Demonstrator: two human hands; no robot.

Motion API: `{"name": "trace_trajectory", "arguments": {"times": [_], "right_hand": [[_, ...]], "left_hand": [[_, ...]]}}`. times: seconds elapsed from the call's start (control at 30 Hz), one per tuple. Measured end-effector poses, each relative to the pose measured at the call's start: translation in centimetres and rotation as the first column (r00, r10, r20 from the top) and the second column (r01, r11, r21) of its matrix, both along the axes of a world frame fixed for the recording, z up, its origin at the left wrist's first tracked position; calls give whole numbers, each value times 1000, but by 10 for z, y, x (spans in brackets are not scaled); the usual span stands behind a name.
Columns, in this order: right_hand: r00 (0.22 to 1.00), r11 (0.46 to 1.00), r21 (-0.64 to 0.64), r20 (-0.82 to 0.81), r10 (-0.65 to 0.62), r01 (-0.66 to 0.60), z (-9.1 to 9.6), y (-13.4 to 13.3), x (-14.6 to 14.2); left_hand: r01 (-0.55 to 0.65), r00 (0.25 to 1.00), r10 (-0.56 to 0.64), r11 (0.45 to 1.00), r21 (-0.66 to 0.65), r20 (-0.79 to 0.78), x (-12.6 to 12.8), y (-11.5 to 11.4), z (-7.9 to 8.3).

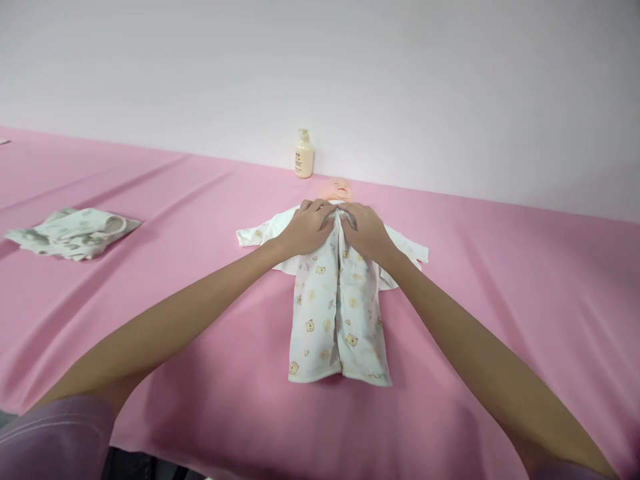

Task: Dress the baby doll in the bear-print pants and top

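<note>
A doll [339,190] lies on its back on the pink cloth, its head toward the wall. It is in a white baby top [280,223] with sleeves spread out to both sides. Over its front lies a bear-print baby garment [320,320], which looks like pants, with a line down the middle and its hem toward me. My left hand [313,225] and my right hand [364,230] meet near the doll's neck, fingers closed on the garment's upper edge. The fingertips are partly hidden, and the doll's body and legs are covered.
A cream pump bottle [304,157] stands beyond the doll, near the white wall [450,87]. Off to the left lies a folded white-and-green printed baby garment [75,232]. The pink tablecloth [215,373] has long creases, and its front edge shows at the bottom.
</note>
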State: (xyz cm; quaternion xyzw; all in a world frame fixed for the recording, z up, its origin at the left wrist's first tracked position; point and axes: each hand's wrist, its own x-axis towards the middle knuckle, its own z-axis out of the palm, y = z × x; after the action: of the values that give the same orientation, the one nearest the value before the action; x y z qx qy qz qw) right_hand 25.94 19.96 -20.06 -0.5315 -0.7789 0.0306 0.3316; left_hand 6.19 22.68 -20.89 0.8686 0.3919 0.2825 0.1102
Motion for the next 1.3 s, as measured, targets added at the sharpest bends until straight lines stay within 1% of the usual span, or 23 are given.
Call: {"name": "trace_trajectory", "arguments": {"times": [0.07, 0.1, 0.13, 0.2, 0.27, 0.33, 0.37, 0.43, 0.5, 0.57, 0.63, 0.73, 0.77, 0.8, 0.87, 0.9, 0.93, 0.97, 1.07, 1.13, 1.2, 1.27, 1.3], "right_hand": [[1000, 1000, -12, -5, 11, -11, 4, -13, -2], [1000, 1000, -15, -2, 12, -12, 7, -27, -2], [1000, 1000, 1, 8, 9, -9, 9, -45, -2], [997, 998, -10, 45, 61, -61, 12, -94, -3], [991, 991, -90, 76, 110, -103, 10, -149, -2], [996, 987, -155, 61, 59, -49, 1, -195, 1], [999, 982, -189, 49, 12, -3, -4, -211, 3], [995, 970, -221, 26, -98, 101, -14, -230, 7], [982, 941, -287, 6, -187, 181, -22, -234, 9], [972, 884, -416, -4, -235, 212, -25, -230, 7], [966, 817, -540, -25, -256, 203, -23, -224, 3], [955, 739, -655, -90, -284, 158, -18, -217, 0], [946, 709, -693, -132, -297, 126, -16, -215, 2], [930, 675, -733, -189, -316, 80, -14, -213, 5], [879, 624, -781, -310, -363, -18, -9, -210, 13], [861, 620, -783, -341, -377, -39, -6, -209, 18], [859, 630, -776, -343, -380, -32, -4, -209, 22], [872, 649, -761, -320, -370, -3, -1, -209, 24], [933, 710, -691, -151, -325, 135, 4, -213, 22], [950, 736, -636, -13, -312, 233, 3, -214, 12], [949, 759, -578, 98, -301, 301, 0, -212, -1], [954, 768, -568, 136, -267, 296, -4, -207, -14], [959, 762, -584, 140, -245, 280, -5, -204, -18]], "left_hand": [[17, 1000, -17, 1000, -6, 12, -2, -12, 5], [18, 999, -18, 1000, -7, 27, -5, -24, 9], [17, 999, -17, 1000, -5, 44, -10, -41, 12], [22, 996, -21, 1000, -11, 87, -24, -86, 16], [11, 993, 1, 995, -96, 120, -40, -136, 13], [-60, 985, 100, 962, -268, 139, -56, -178, 4], [-95, 978, 153, 932, -349, 144, -62, -193, -2], [-139, 976, 199, 885, -445, 92, -68, -208, -13], [-174, 978, 208, 860, -479, 17, -66, -208, -19], [-190, 979, 204, 850, -492, -25, -58, -201, -20], [-178, 980, 198, 847, -502, -15, -47, -193, -19], [-169, 976, 216, 829, -533, 28, -35, -188, -17], [-156, 973, 225, 803, -575, 50, -34, -187, -16], [-116, 969, 228, 759, -640, 95, -34, -187, -14], [49, 940, 234, 626, -778, 248, -40, -188, -7], [144, 911, 252, 550, -823, 328, -44, -189, -2], [215, 880, 282, 482, -850, 383, -49, -190, 3], [254, 857, 317, 425, -869, 406, -54, -191, 7], [266, 849, 371, 313, -912, 375, -65, -195, 17], [283, 856, 357, 278, -918, 373, -67, -197, 18], [295, 860, 342, 270, -917, 378, -67, -198, 16], [290, 867, 337, 255, -922, 366, -66, -199, 14], [282, 872, 337, 249, -927, 356, -66, -199, 13]]}}
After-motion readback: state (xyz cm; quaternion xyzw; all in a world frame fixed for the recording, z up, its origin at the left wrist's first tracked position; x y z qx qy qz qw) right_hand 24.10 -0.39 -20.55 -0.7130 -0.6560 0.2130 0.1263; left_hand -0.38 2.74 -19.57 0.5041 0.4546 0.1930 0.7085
